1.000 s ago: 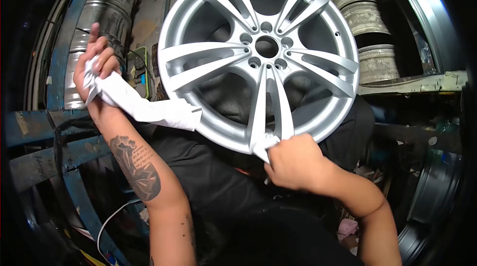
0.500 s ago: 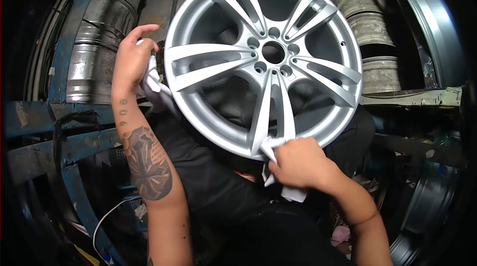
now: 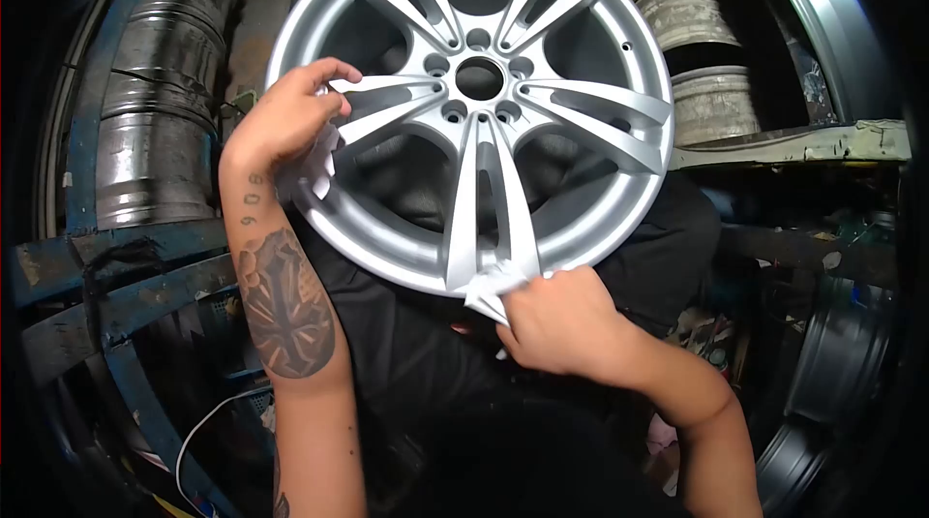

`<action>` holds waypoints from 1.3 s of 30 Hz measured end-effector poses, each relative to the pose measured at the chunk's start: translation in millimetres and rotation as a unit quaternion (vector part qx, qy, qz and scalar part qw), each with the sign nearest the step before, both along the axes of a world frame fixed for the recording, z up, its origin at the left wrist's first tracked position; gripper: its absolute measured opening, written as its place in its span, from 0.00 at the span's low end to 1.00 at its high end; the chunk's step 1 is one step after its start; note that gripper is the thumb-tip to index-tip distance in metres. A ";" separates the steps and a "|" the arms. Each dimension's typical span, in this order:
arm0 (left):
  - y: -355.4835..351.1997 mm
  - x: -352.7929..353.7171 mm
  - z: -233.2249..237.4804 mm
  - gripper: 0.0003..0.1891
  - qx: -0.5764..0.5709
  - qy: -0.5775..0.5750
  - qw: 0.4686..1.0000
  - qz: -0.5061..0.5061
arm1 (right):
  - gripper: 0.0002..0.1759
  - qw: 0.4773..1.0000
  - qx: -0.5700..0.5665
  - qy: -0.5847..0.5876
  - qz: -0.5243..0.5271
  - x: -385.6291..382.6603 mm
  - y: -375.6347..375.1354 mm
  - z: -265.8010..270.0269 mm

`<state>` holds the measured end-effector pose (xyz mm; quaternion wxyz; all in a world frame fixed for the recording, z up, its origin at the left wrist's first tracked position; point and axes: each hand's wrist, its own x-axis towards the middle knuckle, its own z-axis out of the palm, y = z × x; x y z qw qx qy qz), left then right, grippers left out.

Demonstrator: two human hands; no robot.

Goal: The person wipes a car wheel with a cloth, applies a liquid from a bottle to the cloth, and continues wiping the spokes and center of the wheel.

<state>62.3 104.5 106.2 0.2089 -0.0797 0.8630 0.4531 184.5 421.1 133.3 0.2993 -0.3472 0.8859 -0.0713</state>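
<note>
Two hands on one silver alloy wheel [image 3: 464, 218], which faces you, lower edge resting vs your black clothes [image 3: 416, 363] at lap level. Your L hand [image 3: 285, 121] is at the wheel's left edge: fingers curled over a spoke, palm pinning a white rag [image 3: 321, 169] to the rim. Your R hand [image 3: 566, 324] is at the bottom edge, clenched round a rag wad [image 3: 492, 288] that touches the rim just where a spoke pair ends. Can't tell whether the 2 bits are one cloth.

Behind the wheel, upper right, a stack of worn rims [image 3: 692, 34] stands on a scuffed shelf [image 3: 803, 145]. Dull metal barrels [image 3: 155, 102] sit far left, w/ a blue steel frame [image 3: 116, 276] below them. A white cable [image 3: 198, 431] runs near your L elbow. A dark rim [image 3: 832, 363] stands at the right edge.
</note>
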 end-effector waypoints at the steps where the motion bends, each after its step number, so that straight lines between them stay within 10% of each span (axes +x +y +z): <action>1: 2.5 -1.5 -0.1 0.22 0.010 -0.006 1.000 -0.002 | 0.19 1.000 -0.009 0.017 -0.004 -2.0 -3.0 -6.6; 17: 23.0 7.3 -2.9 0.25 -0.007 0.017 1.000 -0.022 | 0.18 0.997 -0.025 0.018 -0.068 -10.9 -21.9 -29.0; 23: 7.5 19.4 -6.8 0.25 -0.005 0.068 0.998 -0.018 | 0.14 0.990 0.007 -0.136 -0.037 -18.1 23.6 64.5; 28: 9.3 37.9 9.1 0.25 -0.014 0.082 0.996 -0.039 | 0.14 0.999 0.001 -0.023 -0.048 -7.0 47.8 59.0; 39: 13.3 20.7 -4.0 0.24 -0.032 0.054 0.998 -0.032 | 0.07 0.951 0.150 0.022 0.271 -39.6 -33.3 -0.5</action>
